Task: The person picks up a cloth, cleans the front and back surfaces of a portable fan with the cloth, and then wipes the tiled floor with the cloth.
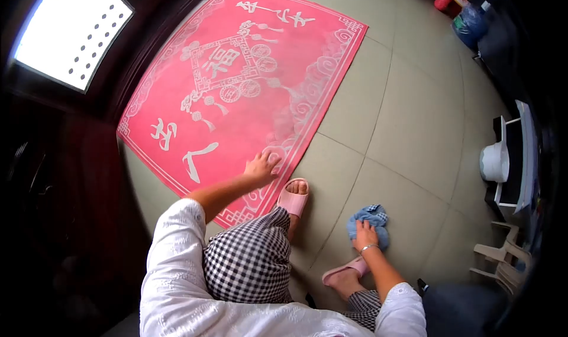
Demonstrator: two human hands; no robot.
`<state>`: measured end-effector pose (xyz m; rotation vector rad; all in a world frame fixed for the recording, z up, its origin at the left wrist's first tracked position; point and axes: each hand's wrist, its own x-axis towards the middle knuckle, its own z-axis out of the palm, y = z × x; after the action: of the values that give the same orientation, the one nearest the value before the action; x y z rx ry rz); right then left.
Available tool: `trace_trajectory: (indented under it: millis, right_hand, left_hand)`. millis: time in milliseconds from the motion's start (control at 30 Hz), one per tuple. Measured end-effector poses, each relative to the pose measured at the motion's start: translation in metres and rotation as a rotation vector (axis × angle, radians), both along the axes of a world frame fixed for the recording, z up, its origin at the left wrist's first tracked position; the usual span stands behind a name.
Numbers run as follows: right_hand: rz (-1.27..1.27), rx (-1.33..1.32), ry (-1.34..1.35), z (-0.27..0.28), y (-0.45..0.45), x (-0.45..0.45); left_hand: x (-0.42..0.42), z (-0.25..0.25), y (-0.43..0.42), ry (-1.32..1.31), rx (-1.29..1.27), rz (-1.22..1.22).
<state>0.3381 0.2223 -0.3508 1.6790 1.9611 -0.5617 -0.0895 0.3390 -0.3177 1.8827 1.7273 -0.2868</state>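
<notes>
A pink-red doormat (278, 109) with white characters and cloud patterns lies on the tiled floor. Over its near right edge is my left hand (262, 167), fingers spread and holding nothing; whether it touches the mat I cannot tell. My right hand (365, 235) rests on a crumpled blue cloth (378, 220) with a dark checked patch, down by the floor tiles. Its fingers press into the cloth and partly cover it.
Pink slippers (294, 202) are on my feet, one beside the mat's edge. A bright doorway or window pane (71, 32) is at upper left. Along the right stand a white pot (494, 162), beige plastic stools (500, 254) and a blue bag (470, 24).
</notes>
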Motion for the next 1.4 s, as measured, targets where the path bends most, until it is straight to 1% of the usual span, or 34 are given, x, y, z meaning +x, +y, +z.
trace_trajectory:
  millis: [67, 133, 200, 267, 300, 400, 433, 500, 567, 633, 700, 733, 767, 800, 833, 867, 900, 933, 967, 1000, 1067, 1100, 1133, 1167, 1200, 1233, 1267, 1300, 1333, 1367, 1400]
  right_hand:
    - [0.007, 0.004, 0.001, 0.001, 0.003, -0.002]
    - [0.084, 0.001, 0.025, 0.003, 0.009, 0.005]
    - [0.111, -0.005, 0.063, -0.003, 0.018, 0.009]
    - [0.116, -0.012, 0.051, -0.002, 0.023, 0.006]
    - [0.122, 0.021, 0.029, -0.015, 0.019, 0.009]
    - [0.103, 0.017, 0.067, -0.011, 0.021, 0.007]
    - [0.104, 0.012, 0.090, -0.013, 0.019, 0.010]
    - [0.101, -0.021, 0.117, -0.014, 0.018, 0.011]
    - [0.093, -0.067, 0.149, -0.019, 0.017, 0.016]
    - [0.097, -0.086, 0.169, -0.023, 0.018, 0.018]
    - [0.094, -0.112, 0.203, -0.007, 0.018, 0.017]
    - [0.085, -0.076, 0.260, -0.006, 0.017, 0.018]
    - [0.063, -0.030, 0.304, -0.007, 0.014, 0.023]
    - [0.060, -0.025, 0.343, -0.004, 0.015, 0.026]
    - [0.065, -0.015, 0.386, -0.001, 0.016, 0.027]
    - [0.114, -0.012, 0.390, 0.004, 0.016, 0.029]
    - [0.164, 0.001, 0.392, 0.006, 0.005, 0.032]
    - [0.257, 0.016, 0.414, 0.006, -0.001, 0.037]
    - [0.356, 0.023, 0.439, 0.005, -0.006, 0.048]
    - [0.327, 0.021, 0.424, -0.006, -0.015, 0.057]
    - [0.599, 0.249, 0.440, -0.026, -0.024, 0.070]
    - [0.603, 0.278, 0.439, -0.027, -0.017, 0.072]
    - [0.620, 0.303, 0.432, -0.026, -0.003, 0.066]
    - [0.615, 0.347, 0.460, -0.025, 0.007, 0.063]
    - [0.601, 0.305, 0.477, -0.025, 0.017, 0.059]
    - [0.596, 0.321, 0.447, -0.030, 0.029, 0.055]
    - [0.562, 0.298, 0.429, -0.037, 0.044, 0.051]
    - [0.528, 0.276, 0.410, -0.040, 0.061, 0.046]
    - [0.460, 0.223, 0.396, -0.032, 0.089, 0.038]
    - [0.431, 0.243, 0.359, -0.029, 0.117, 0.033]
    - [0.411, 0.363, 0.304, -0.044, 0.140, 0.031]
  left_hand:
    - [0.002, 0.003, 0.042, 0.055, 0.124, -0.141]
    - [0.017, 0.001, 0.076, 0.118, 0.066, -0.202]
    - [0.042, -0.004, 0.107, 0.194, -0.081, -0.172]
    - [0.055, -0.032, 0.115, 0.199, -0.196, -0.091]
    - [0.064, -0.023, 0.110, 0.170, -0.184, 0.004]
    - [0.074, -0.042, 0.103, 0.151, -0.052, 0.080]
    - [0.075, -0.045, 0.107, 0.161, -0.066, 0.079]
    - [0.074, -0.049, 0.127, 0.137, -0.016, 0.149]
    - [0.074, -0.048, 0.147, 0.132, -0.049, 0.199]
    - [0.069, -0.059, 0.163, 0.127, -0.052, 0.223]
    - [0.052, -0.098, 0.180, 0.100, -0.019, 0.123]
    - [0.045, -0.105, 0.182, 0.126, 0.006, -0.022]
    - [0.041, -0.106, 0.181, 0.197, 0.062, -0.223]
    - [0.039, -0.106, 0.179, 0.263, 0.137, -0.409]
    - [0.030, -0.101, 0.172, 0.294, 0.214, -0.542]
    - [0.027, -0.084, 0.168, 0.194, 0.140, -0.594]
    - [0.017, -0.097, 0.153, 0.166, 0.176, -0.641]
    - [-0.004, -0.115, 0.145, 0.031, 0.164, -0.752]
    - [-0.001, -0.116, 0.124, -0.137, 0.090, -0.486]
    - [0.000, -0.108, 0.099, -0.283, 0.023, -0.214]
    - [0.026, -0.036, 0.063, -0.234, -0.221, -0.136]
    - [0.027, -0.025, 0.043, -0.270, -0.192, -0.163]
    - [0.022, -0.019, 0.024, -0.315, -0.160, -0.178]
    - [0.027, -0.010, 0.010, -0.356, -0.194, -0.090]
    - [0.031, -0.003, -0.002, -0.395, -0.228, 0.001]
    - [0.038, 0.005, -0.011, -0.434, -0.223, 0.083]
    - [0.048, 0.011, -0.017, -0.475, -0.280, 0.246]
    - [0.054, 0.009, -0.021, -0.493, -0.298, 0.320]
    - [0.059, 0.005, -0.023, -0.513, -0.311, 0.392]
    - [0.067, 0.006, -0.022, -0.514, -0.306, 0.401]
    - [0.076, 0.011, -0.015, -0.604, -0.356, 0.430]
